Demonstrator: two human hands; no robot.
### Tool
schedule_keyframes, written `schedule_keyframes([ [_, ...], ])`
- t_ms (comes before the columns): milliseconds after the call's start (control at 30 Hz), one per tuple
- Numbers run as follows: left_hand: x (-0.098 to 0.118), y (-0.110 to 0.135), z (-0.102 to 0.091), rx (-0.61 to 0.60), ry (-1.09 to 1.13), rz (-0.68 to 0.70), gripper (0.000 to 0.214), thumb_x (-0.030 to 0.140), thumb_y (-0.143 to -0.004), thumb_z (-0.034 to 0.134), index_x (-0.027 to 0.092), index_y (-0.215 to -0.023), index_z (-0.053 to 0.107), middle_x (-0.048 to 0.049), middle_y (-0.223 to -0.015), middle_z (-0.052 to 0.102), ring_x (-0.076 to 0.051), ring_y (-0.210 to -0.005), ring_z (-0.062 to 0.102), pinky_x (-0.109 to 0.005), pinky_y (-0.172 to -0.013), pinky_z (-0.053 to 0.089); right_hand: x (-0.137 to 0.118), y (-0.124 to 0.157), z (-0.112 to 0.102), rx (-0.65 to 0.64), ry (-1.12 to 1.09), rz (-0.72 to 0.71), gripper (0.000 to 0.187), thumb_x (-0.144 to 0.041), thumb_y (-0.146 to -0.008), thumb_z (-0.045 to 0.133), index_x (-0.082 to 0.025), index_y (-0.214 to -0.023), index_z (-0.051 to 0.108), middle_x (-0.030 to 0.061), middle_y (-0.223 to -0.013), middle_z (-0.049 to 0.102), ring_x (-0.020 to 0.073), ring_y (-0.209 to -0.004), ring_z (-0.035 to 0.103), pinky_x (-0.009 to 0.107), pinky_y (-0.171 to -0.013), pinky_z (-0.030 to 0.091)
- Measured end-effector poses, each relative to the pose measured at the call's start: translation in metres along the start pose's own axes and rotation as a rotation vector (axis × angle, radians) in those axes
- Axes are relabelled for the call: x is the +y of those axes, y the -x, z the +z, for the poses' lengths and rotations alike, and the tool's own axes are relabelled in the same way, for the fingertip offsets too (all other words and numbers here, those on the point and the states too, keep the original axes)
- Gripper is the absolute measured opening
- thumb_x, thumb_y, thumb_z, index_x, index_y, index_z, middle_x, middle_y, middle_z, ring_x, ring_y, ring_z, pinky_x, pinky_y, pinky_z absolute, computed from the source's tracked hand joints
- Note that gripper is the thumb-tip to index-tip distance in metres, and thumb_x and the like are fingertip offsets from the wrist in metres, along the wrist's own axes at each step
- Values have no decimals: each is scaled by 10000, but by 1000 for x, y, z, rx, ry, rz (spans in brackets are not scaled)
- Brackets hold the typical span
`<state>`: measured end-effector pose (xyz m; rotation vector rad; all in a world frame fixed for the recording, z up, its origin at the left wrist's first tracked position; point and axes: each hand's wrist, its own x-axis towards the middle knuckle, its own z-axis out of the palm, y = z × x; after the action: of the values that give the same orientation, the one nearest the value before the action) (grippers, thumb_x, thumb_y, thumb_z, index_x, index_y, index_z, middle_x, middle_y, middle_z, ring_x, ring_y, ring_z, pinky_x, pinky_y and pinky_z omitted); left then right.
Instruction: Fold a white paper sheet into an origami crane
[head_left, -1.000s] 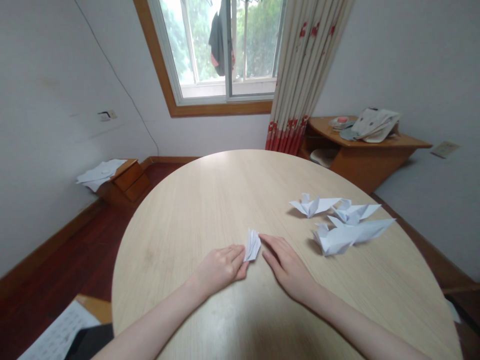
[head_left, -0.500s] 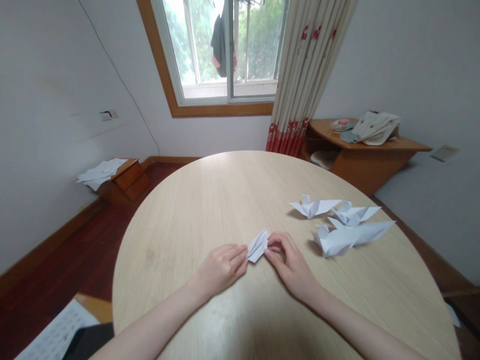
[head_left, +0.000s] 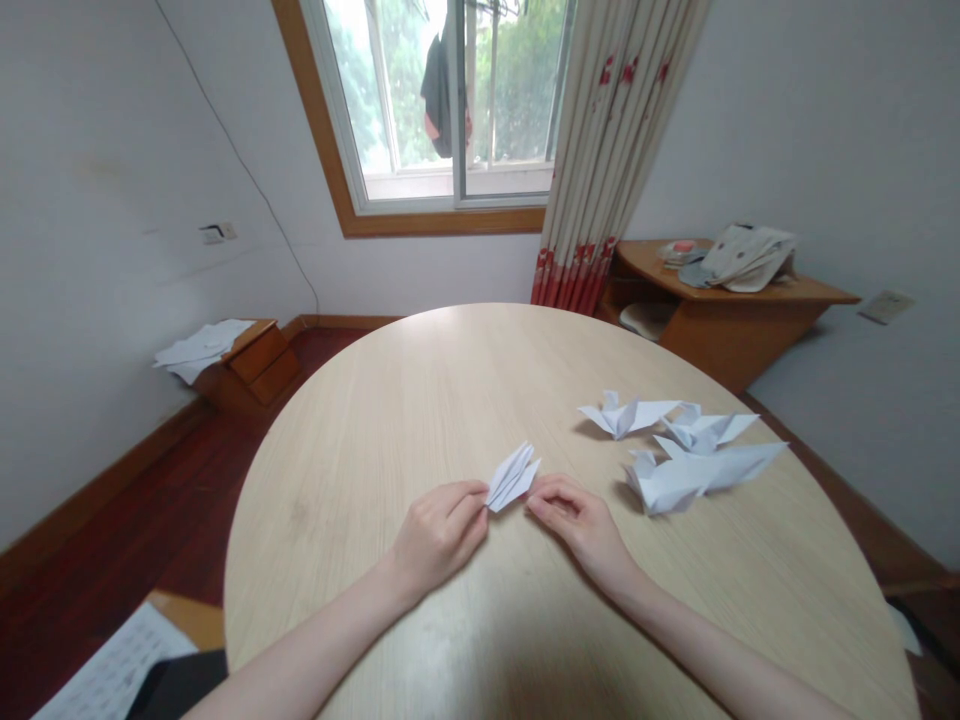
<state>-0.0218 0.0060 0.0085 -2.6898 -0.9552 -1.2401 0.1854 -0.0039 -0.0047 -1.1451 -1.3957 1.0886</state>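
Near the middle of the round table, a small piece of folded white paper (head_left: pixel 512 480) with several pointed layers is tilted up off my left hand's fingertips. My left hand (head_left: pixel 444 530) pinches its lower left corner between thumb and fingers. Close by on the right is my right hand (head_left: pixel 574 520), its thumb and fingertips drawn together just beside the paper's right edge. I see nothing between those fingertips. Several folded paper birds (head_left: pixel 694 480) lie farther right on the table.
The pale round table (head_left: pixel 375 400) fills the middle. Beyond it are a window, a patterned curtain (head_left: pixel 592 200) and a wooden desk (head_left: pixel 720 330) with a cloth bag (head_left: pixel 750 258). Papers top a small cabinet (head_left: pixel 259 360) at left; a printed sheet (head_left: pixel 120 665) is at lower left.
The folded paper has shifted slightly up and left in my left hand, its layers turned more upward. My right fingertips have come away from its right edge. The paper birds stay put.
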Motion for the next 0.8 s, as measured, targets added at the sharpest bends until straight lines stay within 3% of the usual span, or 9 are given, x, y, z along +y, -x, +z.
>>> schedule_keyframes([
  [133, 3, 0, 2, -43, 56, 36, 147, 113, -894, 479, 152, -961, 604, -88, -953, 715, -175, -863, 694, -281, -771, 578, -5, 2, 4, -85, 46, -40, 290, -478, -792, 648, -196, -790, 713, 72, -911, 642, 222, -933, 598, 332, -797, 485],
  [433, 8, 0, 6, -83, 126, -5, 188, 94, -889, 459, 162, -1045, 541, -82, -918, 709, -176, -840, 693, -283, -749, 574, -4, 7, 13, -24, -74, 13, 305, -485, -752, 693, -192, -833, 684, 79, -1080, 535, 196, -925, 619, 324, -809, 534],
  [600, 7, 2, 11, -41, 130, 9, 199, 83, -890, 471, 161, -1058, 543, -105, -996, 697, -197, -915, 676, -330, -799, 570, -4, 8, 18, -74, -227, 52, 358, -490, -733, 717, -199, -930, 651, 75, -992, 619, 226, -950, 636, 378, -883, 512],
  [700, 8, 1, 13, -61, 263, -54, 193, 78, -886, 487, 162, -1045, 558, -105, -1027, 684, -185, -953, 660, -317, -828, 558, -6, 8, 19, -102, -251, 72, 361, -486, -733, 720, -194, -933, 650, 66, -908, 656, 224, -888, 649, 383, -850, 522],
  [800, 8, -2, 11, -62, 445, -191, 174, 138, -854, 575, 167, -1025, 592, -102, -1055, 665, -187, -1008, 635, -330, -882, 532, -10, 8, 18, -88, -177, 10, 276, -451, -769, 694, -195, -871, 680, 79, -997, 637, 222, -955, 625, 360, -861, 515],
])
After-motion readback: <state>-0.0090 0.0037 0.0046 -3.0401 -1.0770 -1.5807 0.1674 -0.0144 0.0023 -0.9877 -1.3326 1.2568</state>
